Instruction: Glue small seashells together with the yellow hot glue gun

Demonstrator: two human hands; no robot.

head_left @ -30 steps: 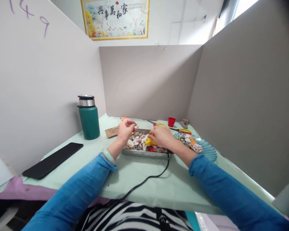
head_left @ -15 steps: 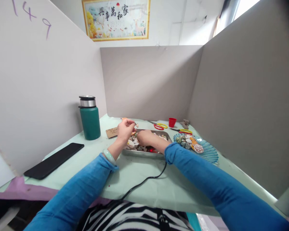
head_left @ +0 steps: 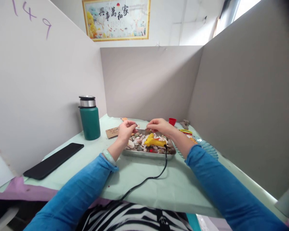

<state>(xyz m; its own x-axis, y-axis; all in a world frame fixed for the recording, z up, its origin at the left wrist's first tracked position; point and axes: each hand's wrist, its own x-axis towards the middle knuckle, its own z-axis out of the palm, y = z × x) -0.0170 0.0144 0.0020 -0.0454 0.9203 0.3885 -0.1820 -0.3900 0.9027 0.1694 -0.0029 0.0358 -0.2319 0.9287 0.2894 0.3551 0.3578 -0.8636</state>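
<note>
A small pale piece (head_left: 138, 126) is pinched by the left hand (head_left: 125, 131) above the far edge of the metal tray (head_left: 146, 154); if fumbled, it could be lost among the shells (head_left: 134, 145). Whether anything is gripped by the right hand (head_left: 160, 125) cannot be told. The yellow tool (head_left: 156, 142), rested in the tray, could be dragged nearward if its black cord (head_left: 166, 155) is snagged.

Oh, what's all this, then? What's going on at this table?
A person is working with both bare hands above a metal tray of shells. The left hand pinches a small pale piece; the right hand is opposite, its fingers close by, though whether they grip anything is too small to tell. A yellow corded tool, seemingly a glue gun, lies unheld on the shells. A blue plate sits to the right, a green bottle to the left.
</note>
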